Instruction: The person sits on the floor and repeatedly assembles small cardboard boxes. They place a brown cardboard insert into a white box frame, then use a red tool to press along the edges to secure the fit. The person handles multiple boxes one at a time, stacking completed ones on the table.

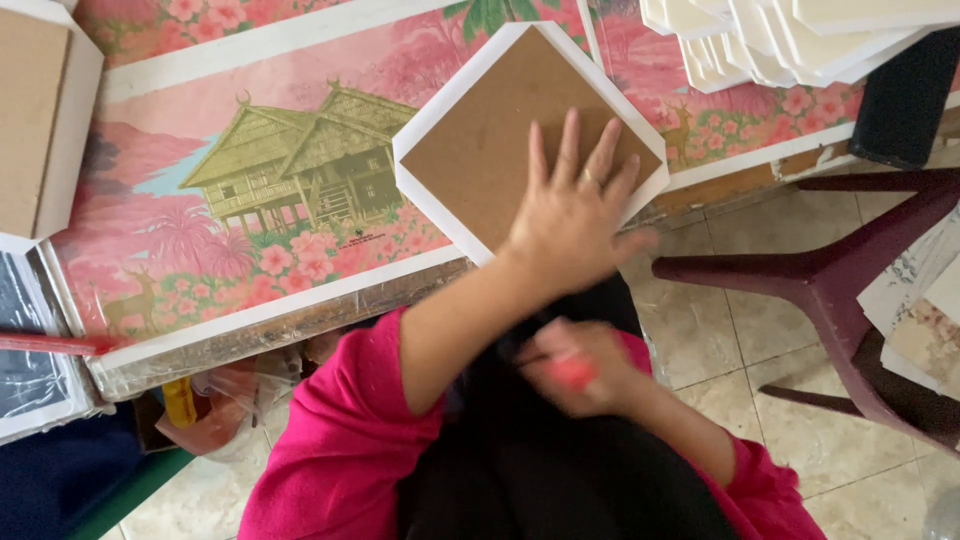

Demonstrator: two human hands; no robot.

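Head camera looks down on the left hand (570,215) pressing flat, fingers spread, on a square brown board with a white border (500,130), which lies tilted like a diamond on the pink picture-printed table cover (250,190) at its near edge. Lower, the right hand (580,370) is blurred, curled around a small red object (572,373) above the lap.

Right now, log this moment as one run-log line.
left hand: flat on brown square board | right hand: holds red tool, blurred | board: on pink pictured table, over its edge
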